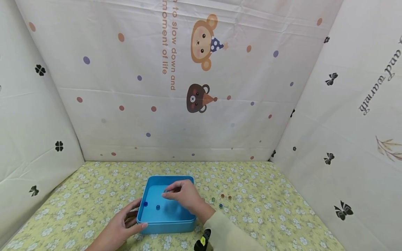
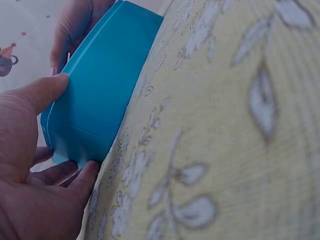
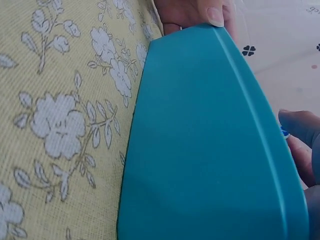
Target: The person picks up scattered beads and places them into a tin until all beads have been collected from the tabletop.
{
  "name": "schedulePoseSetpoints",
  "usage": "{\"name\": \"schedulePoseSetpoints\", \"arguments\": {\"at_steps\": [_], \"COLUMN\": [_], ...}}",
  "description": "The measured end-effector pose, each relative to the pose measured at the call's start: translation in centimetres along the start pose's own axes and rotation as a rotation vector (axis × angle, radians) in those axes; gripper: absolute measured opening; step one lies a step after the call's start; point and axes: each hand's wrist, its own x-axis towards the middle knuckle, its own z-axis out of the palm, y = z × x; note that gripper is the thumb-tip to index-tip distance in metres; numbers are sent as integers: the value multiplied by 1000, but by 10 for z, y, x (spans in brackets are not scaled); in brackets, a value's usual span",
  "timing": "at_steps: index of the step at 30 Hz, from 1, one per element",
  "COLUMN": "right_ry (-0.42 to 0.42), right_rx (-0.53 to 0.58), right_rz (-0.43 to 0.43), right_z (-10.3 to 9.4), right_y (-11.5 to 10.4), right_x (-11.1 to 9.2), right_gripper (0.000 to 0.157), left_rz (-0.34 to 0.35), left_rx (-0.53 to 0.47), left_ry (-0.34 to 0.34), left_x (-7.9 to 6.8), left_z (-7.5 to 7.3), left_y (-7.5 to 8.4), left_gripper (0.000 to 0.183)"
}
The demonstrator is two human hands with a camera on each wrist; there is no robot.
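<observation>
A shallow blue box [image 1: 169,228] stands on the flowered cloth. My left hand [image 1: 120,223] grips its near left corner, thumb on the front rim and fingers along the left side. Over the inside of the box, my right hand [image 1: 185,195] pinches a small blue bead [image 3: 285,132] between thumb and fingertips. Two more dark blue beads lie on the box floor, one bead [image 1: 158,207] toward the middle and another bead [image 1: 146,204] by the left wall. From the left wrist view, the left fingers [image 2: 82,182] curl low around the box's side.
Right of the box several loose beads lie on the cloth: a green bead [image 1: 213,199], a blue bead [image 1: 221,205] and amber beads [image 1: 222,196] among them. Printed fabric walls [image 1: 176,139] enclose the table at the back and both sides.
</observation>
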Motion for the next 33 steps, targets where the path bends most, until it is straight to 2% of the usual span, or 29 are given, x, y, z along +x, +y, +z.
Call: {"name": "schedulePoseSetpoints", "arguments": {"at_steps": [9,25,33], "right_ry": [-3,14,24], "right_rx": [-48,-141,-170], "right_rz": [53,100,82], "right_z": [6,16,18], "right_y": [0,5,6], "right_x": [1,3,3], "right_gripper": [12,7,8], "left_rz": [7,4,5], "left_rx": [-22,-27,-34], "left_ry": [-36,-52,-63], "left_x": [0,0,0], "left_z": [-2,-3,-4], "left_y": [0,0,0], "left_gripper": [89,89,90]}}
